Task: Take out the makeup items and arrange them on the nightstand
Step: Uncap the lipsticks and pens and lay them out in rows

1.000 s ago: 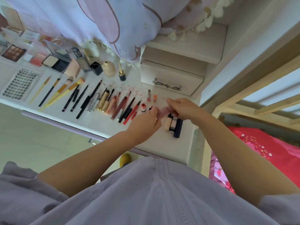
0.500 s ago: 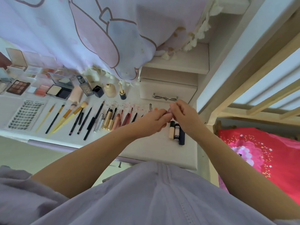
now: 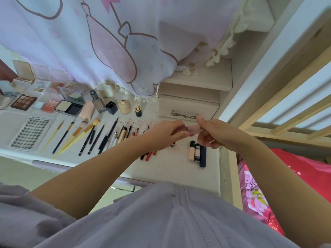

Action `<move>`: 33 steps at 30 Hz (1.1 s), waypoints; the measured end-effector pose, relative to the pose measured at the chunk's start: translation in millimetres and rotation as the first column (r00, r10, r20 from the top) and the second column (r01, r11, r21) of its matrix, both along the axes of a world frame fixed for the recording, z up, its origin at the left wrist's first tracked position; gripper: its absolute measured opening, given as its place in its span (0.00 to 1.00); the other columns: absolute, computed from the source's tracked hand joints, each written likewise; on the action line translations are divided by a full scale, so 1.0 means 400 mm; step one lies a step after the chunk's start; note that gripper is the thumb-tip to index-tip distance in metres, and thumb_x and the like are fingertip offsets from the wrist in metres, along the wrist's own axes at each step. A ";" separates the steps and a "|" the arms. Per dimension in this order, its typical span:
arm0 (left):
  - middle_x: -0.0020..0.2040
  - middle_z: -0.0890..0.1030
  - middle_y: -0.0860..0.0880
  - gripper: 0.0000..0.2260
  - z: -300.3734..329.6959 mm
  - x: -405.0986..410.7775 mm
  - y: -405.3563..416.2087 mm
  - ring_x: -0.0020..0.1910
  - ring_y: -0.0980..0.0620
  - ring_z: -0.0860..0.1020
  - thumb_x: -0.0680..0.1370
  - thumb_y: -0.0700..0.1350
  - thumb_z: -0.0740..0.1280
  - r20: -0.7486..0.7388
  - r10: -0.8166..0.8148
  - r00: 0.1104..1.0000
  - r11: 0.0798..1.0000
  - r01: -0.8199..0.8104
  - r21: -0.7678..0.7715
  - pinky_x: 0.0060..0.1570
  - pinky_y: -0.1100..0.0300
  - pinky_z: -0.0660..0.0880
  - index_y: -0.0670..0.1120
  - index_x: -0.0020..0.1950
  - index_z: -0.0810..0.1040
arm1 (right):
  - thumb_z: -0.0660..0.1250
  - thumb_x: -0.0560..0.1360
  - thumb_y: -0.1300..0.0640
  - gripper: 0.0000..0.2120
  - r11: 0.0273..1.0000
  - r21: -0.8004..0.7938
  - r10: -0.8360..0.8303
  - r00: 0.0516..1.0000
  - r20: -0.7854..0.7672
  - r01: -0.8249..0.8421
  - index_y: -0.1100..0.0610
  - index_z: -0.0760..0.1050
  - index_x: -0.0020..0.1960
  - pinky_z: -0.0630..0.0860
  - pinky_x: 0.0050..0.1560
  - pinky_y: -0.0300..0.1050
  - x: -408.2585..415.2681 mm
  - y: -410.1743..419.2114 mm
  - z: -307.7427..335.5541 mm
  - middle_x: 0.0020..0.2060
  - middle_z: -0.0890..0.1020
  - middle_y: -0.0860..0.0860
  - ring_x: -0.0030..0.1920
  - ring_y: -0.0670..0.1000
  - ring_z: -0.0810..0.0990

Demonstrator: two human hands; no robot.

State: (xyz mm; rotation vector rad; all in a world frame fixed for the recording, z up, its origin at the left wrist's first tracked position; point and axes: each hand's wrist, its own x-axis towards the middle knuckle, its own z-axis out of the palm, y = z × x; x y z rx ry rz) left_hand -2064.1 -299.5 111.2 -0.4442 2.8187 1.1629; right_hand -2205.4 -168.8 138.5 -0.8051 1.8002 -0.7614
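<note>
Between my hands I hold a dusty-pink lipstick tube. Below it on the white counter lie a beige tube, a black-and-white one and a navy one. Left of them, yellow-handled brushes.

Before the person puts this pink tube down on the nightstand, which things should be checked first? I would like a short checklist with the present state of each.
1. Pink tube held firmly: ok; the left hand and the right hand each grip one end.
2. Cap fully closed: cannot tell; the fingers cover the join.
3. Free spot on the nightstand: ok; bare surface shows between the red pencils and the three tubes.
4. Three tubes lie neatly side by side: ok.
5. Hands clear of the laid-out items: ok; they are above the surface.
6. Surface clean: not ok; small reddish specks lie near the row.
</note>
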 end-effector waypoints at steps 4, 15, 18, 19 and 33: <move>0.35 0.73 0.55 0.07 -0.003 -0.006 -0.001 0.33 0.58 0.70 0.80 0.52 0.59 -0.017 -0.026 1.000 0.998 0.025 -0.055 0.36 0.61 0.68 0.50 0.47 0.70 | 0.59 0.79 0.46 0.15 0.999 0.012 0.033 0.994 0.107 -0.034 0.57 0.78 0.50 0.65 0.28 0.35 -0.020 0.006 0.005 0.31 0.74 0.50 0.29 0.44 0.69; 0.35 0.72 0.57 0.07 -0.021 -0.018 0.001 0.33 0.60 0.70 0.80 0.53 0.60 -0.041 0.013 0.999 0.998 -0.015 -0.062 0.34 0.65 0.66 0.51 0.48 0.70 | 0.63 0.76 0.45 0.14 0.993 0.032 0.109 0.993 0.039 -0.110 0.53 0.75 0.54 0.72 0.38 0.38 -0.037 0.000 0.005 0.39 0.78 0.47 0.38 0.44 0.75; 0.37 0.74 0.55 0.10 -0.019 -0.019 -0.003 0.34 0.58 0.71 0.80 0.53 0.59 -0.018 -0.005 1.000 0.995 0.003 -0.096 0.35 0.65 0.67 0.47 0.49 0.72 | 0.56 0.75 0.37 0.23 0.991 0.106 0.070 0.996 0.064 -0.076 0.53 0.78 0.51 0.70 0.33 0.36 -0.035 -0.005 0.002 0.36 0.81 0.49 0.34 0.46 0.75; 0.38 0.75 0.53 0.11 -0.020 -0.021 -0.003 0.35 0.57 0.72 0.79 0.54 0.59 -0.012 -0.011 1.000 0.994 0.010 -0.107 0.36 0.64 0.67 0.46 0.50 0.72 | 0.53 0.77 0.37 0.25 0.991 0.121 0.053 0.997 0.056 -0.060 0.55 0.79 0.48 0.68 0.30 0.36 -0.034 -0.008 0.000 0.31 0.79 0.50 0.31 0.46 0.72; 0.36 0.72 0.57 0.10 -0.022 -0.037 -0.008 0.34 0.61 0.70 0.80 0.54 0.59 -0.007 -0.052 0.999 0.990 0.050 -0.132 0.35 0.65 0.67 0.48 0.50 0.72 | 0.63 0.74 0.43 0.15 0.996 0.050 0.078 0.996 0.036 -0.079 0.53 0.75 0.50 0.70 0.34 0.37 -0.048 0.002 0.000 0.37 0.77 0.48 0.36 0.45 0.74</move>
